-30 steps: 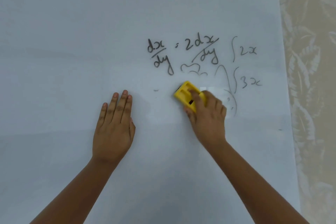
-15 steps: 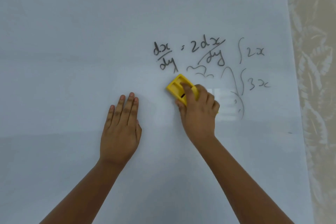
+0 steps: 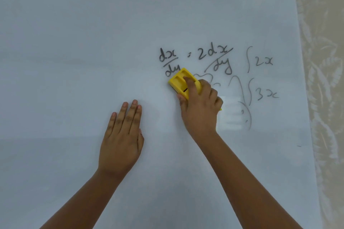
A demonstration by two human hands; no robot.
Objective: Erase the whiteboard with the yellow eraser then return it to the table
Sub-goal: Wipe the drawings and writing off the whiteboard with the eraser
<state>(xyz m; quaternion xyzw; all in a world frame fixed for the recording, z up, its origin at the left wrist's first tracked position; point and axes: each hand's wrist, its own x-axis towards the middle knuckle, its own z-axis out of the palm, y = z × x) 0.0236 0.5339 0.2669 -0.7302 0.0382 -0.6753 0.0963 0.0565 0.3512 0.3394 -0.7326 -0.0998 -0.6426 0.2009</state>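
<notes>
The whiteboard (image 3: 74, 42) fills almost the whole head view. Grey handwritten maths (image 3: 212, 57) sits right of centre: fractions with dx and dy, then integral signs with 2x and 3x further right. My right hand (image 3: 200, 106) is shut on the yellow eraser (image 3: 179, 82) and presses it flat on the board, just under the left fraction, covering the tail of its "dy". My fingers hide the eraser's lower right part. My left hand (image 3: 122, 135) lies flat on the board to the left, fingers together, holding nothing.
A beige cloth with a leaf pattern (image 3: 327, 80) lies along the board's right edge. Faint curved scribbles and dots (image 3: 243, 113) remain right of my right hand, beside a wiped, lighter patch (image 3: 230, 113).
My right hand has slid the eraser up and to the left, from under the squiggle to the bottom of the left fraction, wiping the tail of its "dy". My left hand has stayed flat.
</notes>
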